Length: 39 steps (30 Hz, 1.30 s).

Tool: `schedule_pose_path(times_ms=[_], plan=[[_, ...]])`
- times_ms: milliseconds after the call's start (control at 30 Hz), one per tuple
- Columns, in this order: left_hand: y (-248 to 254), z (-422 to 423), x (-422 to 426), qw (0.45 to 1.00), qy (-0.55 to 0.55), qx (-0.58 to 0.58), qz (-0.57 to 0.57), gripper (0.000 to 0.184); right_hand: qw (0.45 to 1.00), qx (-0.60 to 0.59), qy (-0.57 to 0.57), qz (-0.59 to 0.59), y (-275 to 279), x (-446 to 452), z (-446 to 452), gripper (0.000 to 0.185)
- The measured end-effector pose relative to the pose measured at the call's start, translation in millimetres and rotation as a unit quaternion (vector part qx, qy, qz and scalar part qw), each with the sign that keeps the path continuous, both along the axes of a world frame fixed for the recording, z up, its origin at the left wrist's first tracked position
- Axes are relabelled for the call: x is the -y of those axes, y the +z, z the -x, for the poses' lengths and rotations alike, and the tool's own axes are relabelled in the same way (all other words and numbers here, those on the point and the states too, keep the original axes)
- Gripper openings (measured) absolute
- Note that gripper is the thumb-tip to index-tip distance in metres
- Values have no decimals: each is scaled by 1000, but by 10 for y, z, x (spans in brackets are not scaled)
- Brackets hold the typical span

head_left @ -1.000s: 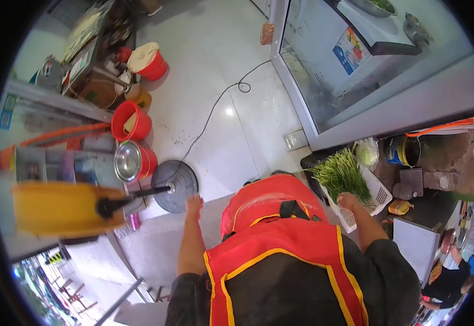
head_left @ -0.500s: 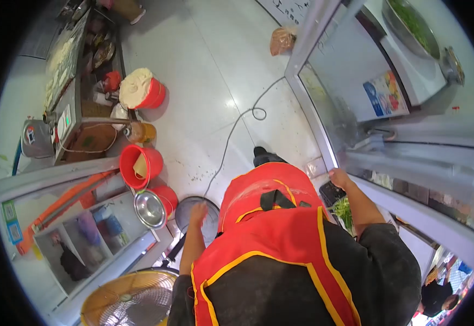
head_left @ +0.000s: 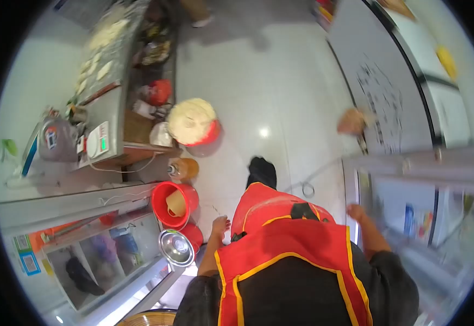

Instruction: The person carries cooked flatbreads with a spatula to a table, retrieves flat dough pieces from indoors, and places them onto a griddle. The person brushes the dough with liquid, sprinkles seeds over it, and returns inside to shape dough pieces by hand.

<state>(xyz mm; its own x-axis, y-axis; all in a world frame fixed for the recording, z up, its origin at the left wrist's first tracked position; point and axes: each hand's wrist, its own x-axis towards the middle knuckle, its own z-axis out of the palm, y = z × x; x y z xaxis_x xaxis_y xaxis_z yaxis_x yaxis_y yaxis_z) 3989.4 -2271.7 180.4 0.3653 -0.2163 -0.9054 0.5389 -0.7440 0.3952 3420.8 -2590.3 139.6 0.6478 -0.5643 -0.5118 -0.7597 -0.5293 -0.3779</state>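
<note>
My left hand (head_left: 221, 224) hangs beside the red apron (head_left: 296, 244), its fingers loosely apart with nothing in them. Just left of it stand a red bucket (head_left: 174, 204) with a tan scoop-like item (head_left: 176, 203) inside and a metal bowl (head_left: 177, 248) resting on another red bucket (head_left: 193, 234). My right hand (head_left: 356, 213) is at the edge of a pale door frame (head_left: 352, 187). Its fingers are blurred, so I cannot tell whether they touch the frame. One dark shoe (head_left: 262, 171) shows ahead on the floor.
A red bucket heaped with pale flour or dough (head_left: 192, 120) stands by the counter (head_left: 106, 108) on the left, near a jug of amber liquid (head_left: 183, 169). A cable (head_left: 307, 188) loops on the floor. A brown bag (head_left: 352, 121) lies near the white cabinet (head_left: 378, 92).
My view has moved forward through the doorway and turned right. The buckets now appear further right in view. The right hand is off the items it was beside; the fan has mostly left view.
</note>
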Motion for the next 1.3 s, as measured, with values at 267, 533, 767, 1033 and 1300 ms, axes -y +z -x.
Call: schedule_pose_path(times_ms=[267, 533, 767, 1033, 1300], plan=[[134, -2136, 2698, 929, -115, 313, 161, 28, 920, 131, -330, -168, 1093, 2201, -2715, 16], [657, -3293, 4205, 925, -74, 346, 140, 26, 996, -43, 79, -4, 1072, 4747, -4923, 19], [548, -3550, 4077, 934, 120, 335, -31, 26, 987, -40, 106, 115, 929, 7162, -7269, 16], [1578, -5324, 4817, 826, 422, 338, 157, 28, 937, 152, 313, 32, 1473, 6776, -10863, 24], [1698, -8009, 4461, 696, 579, 398, 147, 19, 924, 182, 302, -149, 2017, 5813, -13144, 27]])
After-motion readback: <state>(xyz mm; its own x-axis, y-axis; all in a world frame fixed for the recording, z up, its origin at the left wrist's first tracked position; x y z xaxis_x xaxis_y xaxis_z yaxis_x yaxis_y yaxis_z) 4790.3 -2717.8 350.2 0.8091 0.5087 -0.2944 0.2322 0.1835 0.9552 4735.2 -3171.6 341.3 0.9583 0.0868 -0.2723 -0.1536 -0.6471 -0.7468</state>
